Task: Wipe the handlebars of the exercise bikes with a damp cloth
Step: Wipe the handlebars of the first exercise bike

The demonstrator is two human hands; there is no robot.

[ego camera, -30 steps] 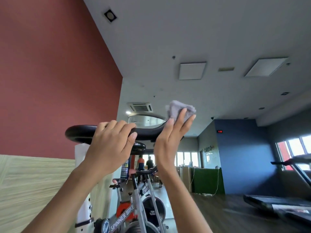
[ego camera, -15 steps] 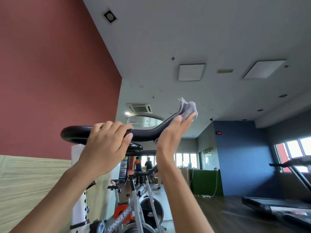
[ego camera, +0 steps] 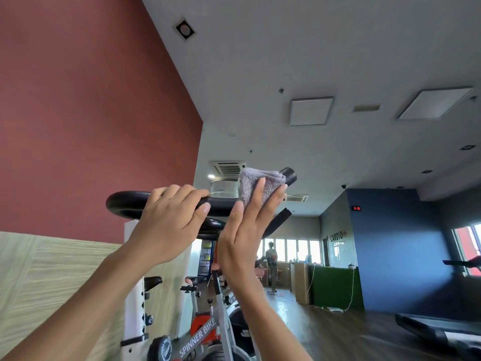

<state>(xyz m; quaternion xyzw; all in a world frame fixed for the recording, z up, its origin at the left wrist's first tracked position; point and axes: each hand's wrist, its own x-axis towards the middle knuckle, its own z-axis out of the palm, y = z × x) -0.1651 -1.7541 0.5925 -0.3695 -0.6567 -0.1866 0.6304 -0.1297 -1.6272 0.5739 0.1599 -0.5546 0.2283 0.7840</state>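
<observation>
The left hand (ego camera: 166, 225) has its fingers curled over the bar (ego camera: 122, 204) and holds it firmly. The right hand (ego camera: 242, 246) is flat, with straight fingers, and presses the cloth (ego camera: 248, 182) against the raised right arm of the bar, near its end. To wipe well, I think the cloth should wrap around the tube, so that the far side is cleaned too, with the left hand steadying the bar.

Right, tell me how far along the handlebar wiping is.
Done: nothing shows as finished; no wet sheen is visible on the handlebar. In hand: the left hand grips it while the right hand presses the grey cloth against its right arm, just below the tip. Left: the stretch under the left hand, and the Spinner bike behind.
</observation>
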